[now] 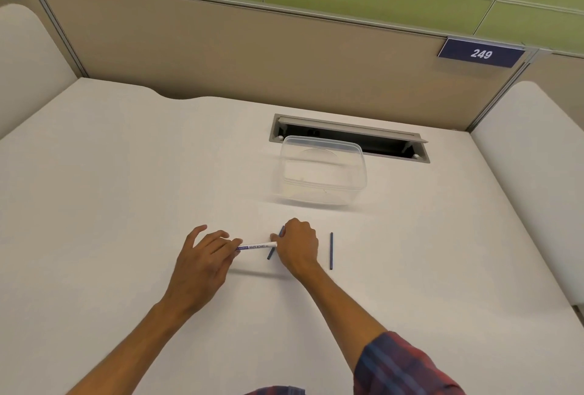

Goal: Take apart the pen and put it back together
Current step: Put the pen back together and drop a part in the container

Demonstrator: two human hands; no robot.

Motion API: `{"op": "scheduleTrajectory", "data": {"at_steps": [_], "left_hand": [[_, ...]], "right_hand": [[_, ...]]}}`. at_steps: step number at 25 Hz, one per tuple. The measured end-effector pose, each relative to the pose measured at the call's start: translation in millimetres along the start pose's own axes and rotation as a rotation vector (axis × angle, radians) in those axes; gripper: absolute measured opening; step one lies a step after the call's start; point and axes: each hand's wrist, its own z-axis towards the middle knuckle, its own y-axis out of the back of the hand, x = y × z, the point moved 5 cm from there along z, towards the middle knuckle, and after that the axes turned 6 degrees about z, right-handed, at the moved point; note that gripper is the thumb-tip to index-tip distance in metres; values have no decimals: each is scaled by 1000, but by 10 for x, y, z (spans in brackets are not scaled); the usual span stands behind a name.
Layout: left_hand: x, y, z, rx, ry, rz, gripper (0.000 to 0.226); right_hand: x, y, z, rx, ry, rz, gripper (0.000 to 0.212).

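Fingers point(232, 244) of the left hand point(202, 263) pinch one end of the white marker barrel point(256, 246), held level just above the surface point(126, 173); the right hand point(298, 247) curls round the other end, with a dark blue rod point(271, 255) slanting under it. Another blue rod point(331, 250) lies apart to the right. Judging by the loose pieces, the pen is apart; next comes feeding a rod squarely into the barrel

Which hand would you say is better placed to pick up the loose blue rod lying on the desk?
The right hand, probably. The blue rod lies apart just to its right, while the left hand pinches the far end of the marker barrel, across from it.
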Motion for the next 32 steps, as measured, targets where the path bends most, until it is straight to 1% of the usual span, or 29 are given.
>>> {"op": "scheduleTrajectory", "data": {"at_steps": [3, 7, 10, 13, 15, 17, 21, 22, 24, 26, 30, 32], "left_hand": [[17, -3, 7, -8, 15, -5, 32], [30, 11, 25, 0, 36, -14, 33], [45, 20, 43, 7, 47, -24, 33], [45, 18, 65, 15, 56, -40, 32], [28, 15, 93, 14, 60, -48, 31], [5, 4, 120, 7, 61, -56, 31], [-39, -22, 169, -6, 68, -63, 31], [-45, -29, 181, -7, 68, -63, 31], [-52, -31, 210, -11, 70, -60, 31], [-67, -29, 241, -10, 73, -60, 31], [-109, -24, 294, -9, 60, -66, 32], [-149, -27, 305, -10, 50, -65, 32]], "right_hand": [[34, -55, 59, 9, -9, 1, 16], [29, 2, 15, 13, -28, 60, 23], [59, 314, 18, -88, 24, 141, 20], [151, 758, 161, -201, 139, 171, 15], [233, 1047, 313, -282, 223, 148, 13], [285, 1279, 492, -326, 263, 112, 15], [321, 1514, 849, -269, 297, -38, 20], [316, 1542, 911, -248, 296, -55, 24], [260, 1581, 987, -227, 274, -73, 35], [149, 1630, 971, -282, 268, -83, 36], [-248, 1628, 579, -473, 296, 58, 22], [-515, 1480, 342, -476, 257, 109, 14]]}}
